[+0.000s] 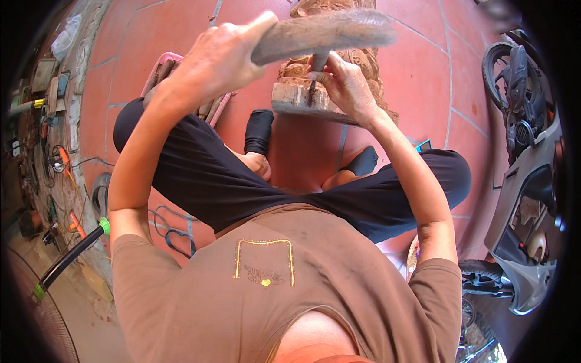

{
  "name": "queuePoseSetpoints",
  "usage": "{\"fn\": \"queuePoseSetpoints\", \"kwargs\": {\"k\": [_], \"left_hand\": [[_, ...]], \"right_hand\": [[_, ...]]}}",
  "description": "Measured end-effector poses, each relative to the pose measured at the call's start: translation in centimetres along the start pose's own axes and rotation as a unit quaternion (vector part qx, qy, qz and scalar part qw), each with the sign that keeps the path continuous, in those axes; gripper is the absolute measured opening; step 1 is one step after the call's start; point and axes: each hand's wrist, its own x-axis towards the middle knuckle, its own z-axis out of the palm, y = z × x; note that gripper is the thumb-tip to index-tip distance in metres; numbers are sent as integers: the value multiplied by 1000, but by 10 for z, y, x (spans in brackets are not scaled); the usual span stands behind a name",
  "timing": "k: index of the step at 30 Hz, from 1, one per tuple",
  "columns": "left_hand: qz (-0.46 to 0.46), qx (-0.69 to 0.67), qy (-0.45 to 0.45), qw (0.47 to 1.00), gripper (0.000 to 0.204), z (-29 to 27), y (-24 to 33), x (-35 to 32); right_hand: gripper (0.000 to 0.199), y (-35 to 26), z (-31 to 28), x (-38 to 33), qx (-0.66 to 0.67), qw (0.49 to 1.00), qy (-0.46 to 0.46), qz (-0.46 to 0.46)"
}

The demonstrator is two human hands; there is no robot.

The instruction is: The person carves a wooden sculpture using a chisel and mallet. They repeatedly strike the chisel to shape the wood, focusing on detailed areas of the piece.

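My left hand (221, 63) is closed around one end of a heavy wooden mallet (330, 34), a worn, club-like piece that reaches across to the right. Beneath the mallet, my right hand (348, 85) grips a chisel (319, 61) held upright. The top of the chisel's handle is right by the mallet's underside; whether they touch I cannot tell. Its dark blade points down at the pale end of a carved wooden block (293, 97), which lies on the floor in front of me. Both hands and the mallet hide part of the carving.
A pink tray (163, 58) of long tools stands beyond my left knee. Black sleeves or socks cover my feet (259, 130). A motorbike (523, 181) is parked on the right. A fan (45, 320) stands at lower left, with cords and tools along the left wall.
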Motion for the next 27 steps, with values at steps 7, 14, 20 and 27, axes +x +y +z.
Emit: {"fn": "queuePoseSetpoints", "kwargs": {"k": [7, 14, 20, 27], "left_hand": [[-25, -120, 89, 988, 60, -37, 25, 6], [6, 29, -47, 998, 62, -1, -2, 0], [-41, -39, 1, 998, 55, -21, -4, 6], [-39, -77, 33, 996, 55, -31, 1, 4]], "right_hand": [[23, -4, -4, -1, 8, 1000, -6, -10], [31, -3, 3, 0, 23, 996, 30, -81], [23, 21, -2, 3, 47, 994, 94, 3], [25, 10, -21, 11, 125, 989, 38, 66]]}}
